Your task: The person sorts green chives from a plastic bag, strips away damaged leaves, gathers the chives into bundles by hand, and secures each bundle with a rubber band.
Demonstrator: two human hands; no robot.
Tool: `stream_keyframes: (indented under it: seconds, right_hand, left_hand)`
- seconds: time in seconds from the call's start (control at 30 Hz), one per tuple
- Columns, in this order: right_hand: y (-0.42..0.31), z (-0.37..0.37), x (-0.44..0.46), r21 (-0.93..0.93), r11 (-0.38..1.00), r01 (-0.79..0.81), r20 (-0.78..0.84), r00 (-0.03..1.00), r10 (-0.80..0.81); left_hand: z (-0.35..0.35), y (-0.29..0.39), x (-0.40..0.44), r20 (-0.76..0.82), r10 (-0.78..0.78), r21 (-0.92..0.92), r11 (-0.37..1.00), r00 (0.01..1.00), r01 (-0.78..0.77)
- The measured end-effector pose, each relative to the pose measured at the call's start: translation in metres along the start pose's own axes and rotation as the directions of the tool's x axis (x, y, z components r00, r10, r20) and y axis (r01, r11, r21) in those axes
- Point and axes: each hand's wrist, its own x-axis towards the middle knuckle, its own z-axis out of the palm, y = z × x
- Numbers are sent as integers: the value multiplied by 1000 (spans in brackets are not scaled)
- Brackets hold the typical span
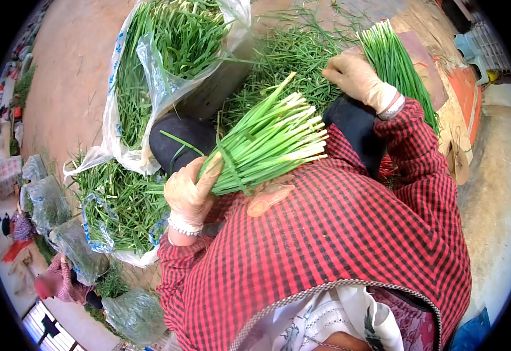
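My gloved left hand is closed around a thick bunch of garlic chives in front of my chest. Its pale cut ends point up to the right, and a green leaf strip crosses it near my fingers. My gloved right hand is over my right knee, beside the heap of loose greens. Its fingers are curled together, and I cannot see whether anything thin is in them. Just right of that hand, another neat bundle of chives lies with its pale ends facing away from me.
A clear plastic bag full of chives stands at upper left, with another open bag of greens below. A brown board lies under the right bundle. Scissors hang at the right. Far left, a person is among stuffed bags.
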Motion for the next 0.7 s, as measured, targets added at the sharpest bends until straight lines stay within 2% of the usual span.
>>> stream_keyframes:
  seconds: [0.03,0.07,0.1,0.13,0.17,0.23,0.27,0.3,0.37,0.43,0.5,0.53,0.6,0.63,0.7]
  right_hand:
    - [5,-4,0,-6,999,-51,-1,999,51]
    - [4,4,1,77,984,158,-249,959,-135]
    - [-15,-1,2,78,985,153,-248,960,-129]
    - [-38,-7,1,331,927,174,-143,981,-133]
    - [-58,-10,3,563,811,160,-46,986,-163]
    - [-75,-6,11,524,821,226,140,928,-345]
    - [-80,0,10,569,808,156,138,950,-280]
    - [-78,-1,10,569,807,157,138,949,-282]
    - [-73,-1,14,653,747,125,-5,987,-161]
    - [-46,-6,17,531,843,84,-37,996,-76]
    - [-24,3,8,379,908,179,-160,979,-126]
    - [-20,4,2,513,854,84,-16,996,-88]
    - [-36,-5,-14,693,710,-125,260,962,-84]
    - [-45,-5,-20,755,649,-99,262,952,-159]
    - [-58,11,-27,581,809,93,132,970,-206]
  left_hand:
    - [1,-1,-1,-1,1,-7,1000,1000,-1]
    - [0,1,2,10,5,-4,1000,1000,-5]
    - [1,2,3,13,8,-9,1000,1000,-8]
    - [3,3,5,11,20,2,1000,1000,-20]
    - [4,4,6,8,36,14,999,999,-36]
    - [5,5,8,4,44,8,999,999,-44]
    - [6,6,8,-2,41,5,999,999,-41]
    - [5,5,8,-3,40,6,999,999,-40]
    - [2,3,2,-25,-19,-34,999,1000,18]
    - [-2,-1,-5,-31,-30,-25,999,999,29]
    - [-2,-6,-10,-67,-54,19,998,996,56]
    - [0,-8,-11,-79,-59,16,998,995,60]
    - [2,-10,-7,-84,-54,45,997,995,58]
    - [3,-10,-6,-85,-49,75,996,995,55]
    - [0,-6,0,-40,-66,70,995,997,69]
